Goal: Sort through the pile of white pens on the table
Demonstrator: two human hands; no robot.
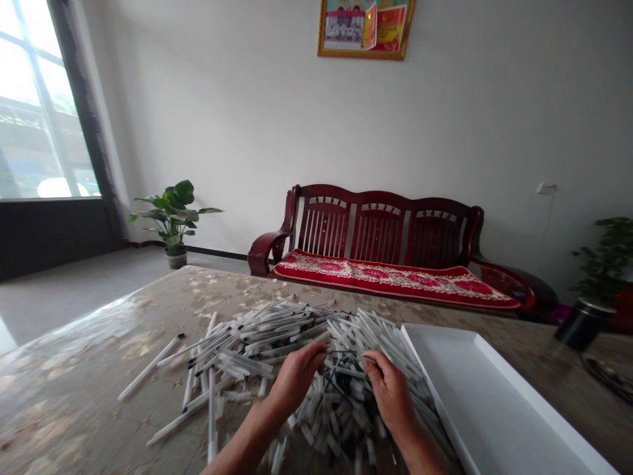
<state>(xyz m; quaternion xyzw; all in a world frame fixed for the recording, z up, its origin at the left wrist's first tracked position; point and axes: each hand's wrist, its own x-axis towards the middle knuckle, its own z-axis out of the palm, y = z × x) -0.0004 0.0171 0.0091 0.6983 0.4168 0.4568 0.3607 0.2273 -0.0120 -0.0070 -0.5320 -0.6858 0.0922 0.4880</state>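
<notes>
My left hand (pixel 297 373) and my right hand (pixel 390 389) are above a big heap on the table, fingers pinched. A thin, dark stick that looks like a pen refill (pixel 345 351) spans the gap between my fingertips, one end in each hand. Its fine detail is too small to make out. Under and around my hands lie many translucent white pen barrels (pixel 281 323), some with black tips. Small clear and dark pen caps (pixel 331 412) are heaped nearest to me, between my forearms.
Right of the heap a shallow white box (pixel 499 402) sits on the patterned table (pixel 99 356). One loose pen (pixel 148 369) lies apart on the left. Behind the table stand a dark red wooden bench (pixel 378 227) and a potted plant (pixel 173 214). A black pot (pixel 586 323) is at far right.
</notes>
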